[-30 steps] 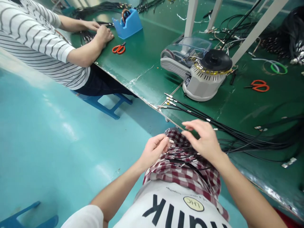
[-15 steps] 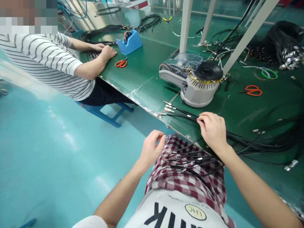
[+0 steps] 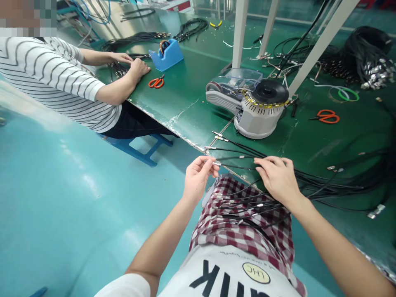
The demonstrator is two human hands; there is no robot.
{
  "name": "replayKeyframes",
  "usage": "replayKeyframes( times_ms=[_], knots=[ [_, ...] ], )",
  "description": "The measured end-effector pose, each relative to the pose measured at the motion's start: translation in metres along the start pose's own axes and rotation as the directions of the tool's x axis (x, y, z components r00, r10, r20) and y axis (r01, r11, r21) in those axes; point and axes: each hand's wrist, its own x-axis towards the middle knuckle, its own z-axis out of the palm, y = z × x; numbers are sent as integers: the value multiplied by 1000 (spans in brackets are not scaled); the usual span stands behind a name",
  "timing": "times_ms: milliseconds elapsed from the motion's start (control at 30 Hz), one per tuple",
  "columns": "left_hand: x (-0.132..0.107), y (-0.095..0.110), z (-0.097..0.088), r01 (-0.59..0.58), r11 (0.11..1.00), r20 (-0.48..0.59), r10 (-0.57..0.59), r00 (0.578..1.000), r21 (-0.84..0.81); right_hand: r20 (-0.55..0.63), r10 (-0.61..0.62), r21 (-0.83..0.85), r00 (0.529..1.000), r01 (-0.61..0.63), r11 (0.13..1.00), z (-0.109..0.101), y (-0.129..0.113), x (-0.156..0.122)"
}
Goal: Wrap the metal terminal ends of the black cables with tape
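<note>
Our left hand (image 3: 198, 178) pinches a black cable (image 3: 238, 157) by its metal tip beside the green surface's (image 3: 185, 82) edge, while our right hand (image 3: 277, 178) lies across other cables (image 3: 328, 185).

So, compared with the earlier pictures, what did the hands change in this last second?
The left hand rose from above the lap and now pinches a metal-tipped black cable near the bench edge. The right hand shifted only slightly and lies spread on the bundle of black cables. The grey round tape dispenser stayed in place.
</note>
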Motion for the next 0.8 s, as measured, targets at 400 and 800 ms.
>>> replayKeyframes(
  times_ms=[400,800],
  knots=[
    [-40,13,7,69,997,44,-70,997,17,73,-125,438,990,81,895,-16,-103,27],
    [-46,6,7,57,998,61,-59,996,36,142,-47,123,989,29,992,-34,-26,-15]
  ],
)
